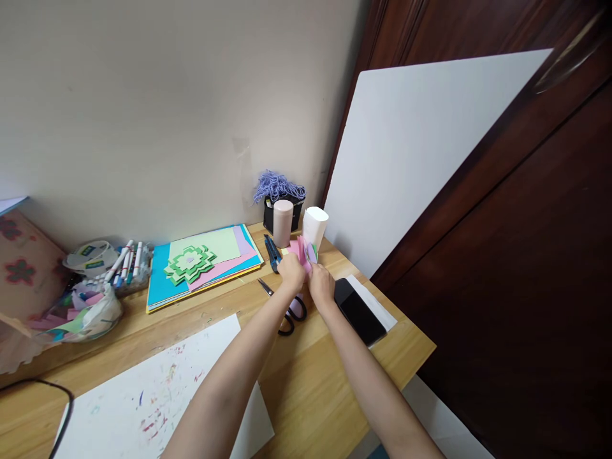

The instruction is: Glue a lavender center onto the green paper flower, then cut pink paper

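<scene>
Both my arms reach forward to the far end of the desk. My left hand (291,270) is closed at a small bunch of coloured paper pieces (297,248), mostly pink with some purple and green. Close beside it, my right hand (321,282) has its fingers curled round the purple side of the same bunch. The fingertips are partly hidden. Under my left wrist lie black-handled scissors (299,310), partly covered by my forearm. A blue and black utility knife (273,254) is just beyond my left hand.
A white container (315,223), pink container (283,223) and black box (268,217) of purple yarn stand behind. A phone (358,311) lies right. Leftward are a layered green paper flower (190,262), paper sheets (157,280), markers (125,260) and a stained white board (119,408).
</scene>
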The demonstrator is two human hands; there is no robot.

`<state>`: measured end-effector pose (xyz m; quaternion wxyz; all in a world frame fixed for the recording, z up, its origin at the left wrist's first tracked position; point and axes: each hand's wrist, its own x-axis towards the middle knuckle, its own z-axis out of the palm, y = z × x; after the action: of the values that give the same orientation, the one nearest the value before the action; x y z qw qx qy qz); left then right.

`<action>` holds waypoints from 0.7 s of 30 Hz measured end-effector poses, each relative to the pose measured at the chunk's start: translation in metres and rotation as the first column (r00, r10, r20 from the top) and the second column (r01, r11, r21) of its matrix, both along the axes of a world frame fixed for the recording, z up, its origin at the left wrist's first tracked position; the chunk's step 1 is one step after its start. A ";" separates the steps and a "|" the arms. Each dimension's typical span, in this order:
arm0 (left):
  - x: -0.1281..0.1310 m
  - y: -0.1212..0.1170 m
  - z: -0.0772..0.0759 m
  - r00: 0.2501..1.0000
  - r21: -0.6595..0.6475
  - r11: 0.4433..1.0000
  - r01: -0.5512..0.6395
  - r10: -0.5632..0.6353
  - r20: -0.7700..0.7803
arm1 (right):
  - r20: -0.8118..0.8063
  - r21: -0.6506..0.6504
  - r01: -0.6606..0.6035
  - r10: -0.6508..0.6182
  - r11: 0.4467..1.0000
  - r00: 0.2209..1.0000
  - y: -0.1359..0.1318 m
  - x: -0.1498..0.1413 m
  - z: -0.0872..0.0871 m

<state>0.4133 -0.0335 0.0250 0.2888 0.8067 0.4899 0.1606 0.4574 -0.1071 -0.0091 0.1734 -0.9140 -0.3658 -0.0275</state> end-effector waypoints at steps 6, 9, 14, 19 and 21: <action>-0.002 0.004 -0.006 1.000 0.002 1.000 0.005 -0.005 -0.022 | 0.006 0.010 -0.003 0.003 1.000 1.000 0.000 0.001 -0.001; -0.003 0.006 -0.010 1.000 0.000 1.000 0.020 -0.020 -0.004 | 0.012 0.012 -0.004 0.004 1.000 1.000 0.000 0.000 -0.001; -0.011 0.000 -0.004 0.993 -0.004 0.997 0.080 -0.079 0.086 | 0.028 0.023 -0.019 0.018 1.000 0.999 -0.002 -0.002 0.000; -0.047 -0.009 0.015 0.962 0.014 0.994 0.109 -0.109 0.251 | 0.049 0.034 -0.068 0.066 0.997 0.997 -0.002 -0.007 -0.001; -0.072 -0.008 0.020 0.940 -0.005 0.991 0.133 -0.124 0.317 | 0.055 0.035 -0.099 0.097 0.994 0.994 -0.001 -0.009 -0.003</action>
<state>0.3409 -0.0415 0.0454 0.3840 0.7970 0.3857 0.2617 0.4480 -0.1085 -0.0121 0.1817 -0.8904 -0.4143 -0.0502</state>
